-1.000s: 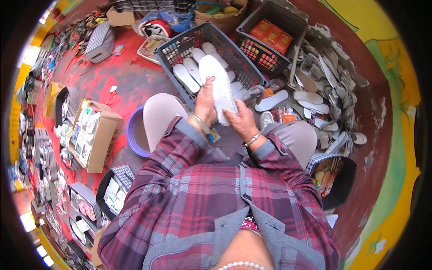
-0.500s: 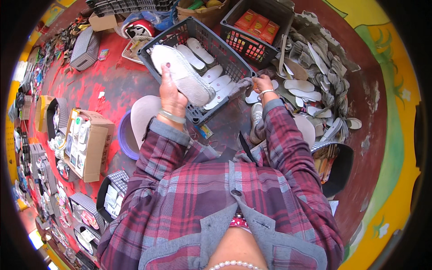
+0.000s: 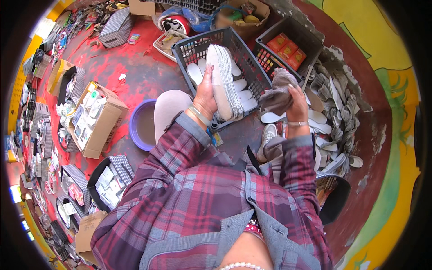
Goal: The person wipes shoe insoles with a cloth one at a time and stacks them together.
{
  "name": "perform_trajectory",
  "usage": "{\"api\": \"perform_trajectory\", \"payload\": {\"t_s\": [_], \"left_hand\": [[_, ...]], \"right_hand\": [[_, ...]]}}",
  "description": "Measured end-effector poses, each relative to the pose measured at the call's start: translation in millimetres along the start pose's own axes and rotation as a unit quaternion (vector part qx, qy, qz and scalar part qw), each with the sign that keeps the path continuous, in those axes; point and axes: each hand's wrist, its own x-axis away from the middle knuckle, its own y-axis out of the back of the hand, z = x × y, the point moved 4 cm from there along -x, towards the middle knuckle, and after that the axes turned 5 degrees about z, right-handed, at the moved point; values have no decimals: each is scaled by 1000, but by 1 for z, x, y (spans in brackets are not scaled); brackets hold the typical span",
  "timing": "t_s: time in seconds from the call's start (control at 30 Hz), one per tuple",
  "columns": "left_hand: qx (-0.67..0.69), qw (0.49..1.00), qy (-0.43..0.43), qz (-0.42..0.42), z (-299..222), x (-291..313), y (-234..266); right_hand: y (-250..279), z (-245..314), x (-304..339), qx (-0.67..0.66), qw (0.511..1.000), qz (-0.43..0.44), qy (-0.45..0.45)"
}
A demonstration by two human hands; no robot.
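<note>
My left hand (image 3: 206, 96) is closed on a stack of white insoles (image 3: 221, 81), tilted so that its grey-and-white layered edge shows. The stack is held above a dark plastic crate (image 3: 252, 58), where several white insoles (image 3: 195, 73) lie. To the right, my right hand (image 3: 297, 103) grips a crumpled grey-brown cloth (image 3: 280, 92), apart from the stack. Beneath and beside that hand lie more white insoles (image 3: 272, 117), next to a heap of grey insole-like pieces (image 3: 344, 105).
A second dark crate (image 3: 310, 38) holds orange boxes (image 3: 286, 49). A purple-rimmed basin (image 3: 143, 123) stands left of my knee. Further left are a cardboard box (image 3: 108, 121) of packaged goods and checked bins (image 3: 121, 166). A painted wall (image 3: 396, 112) closes off the right.
My left hand has turned the stack from its flat top face to its layered edge. My right hand has lifted the cloth from the crate's corner and brought it up. The view has shifted.
</note>
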Motion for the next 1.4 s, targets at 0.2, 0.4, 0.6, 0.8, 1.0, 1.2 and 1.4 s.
{"api": "perform_trajectory", "payload": {"t_s": [0.2, 0.4, 0.6, 0.8, 1.0, 1.2, 1.4], "left_hand": [[-49, 997, 12, 60, 14, -14, -12], [-66, 986, 14, 155, 21, -9, -55], [-180, 959, 66, 209, 35, -12, -74], [-313, 925, 74, 203, 40, -18, -60], [-288, 945, 36, 153, 37, -34, -49], [-180, 980, -19, 86, 16, -53, -40], [-43, 993, -49, 94, -36, -59, -40]], "right_hand": [[-66, 10, 58, 166, 969, 178, -44], [-117, 4, 43, 396, 871, 199, 211], [-106, 47, -14, 417, 847, 51, 326], [-68, 53, -68, 221, 967, 23, 126], [-73, 20, -67, 181, 966, 32, 180], [-96, 4, -39, 352, 882, 168, 265], [-123, 19, 4, 367, 831, 327, 261]]}}
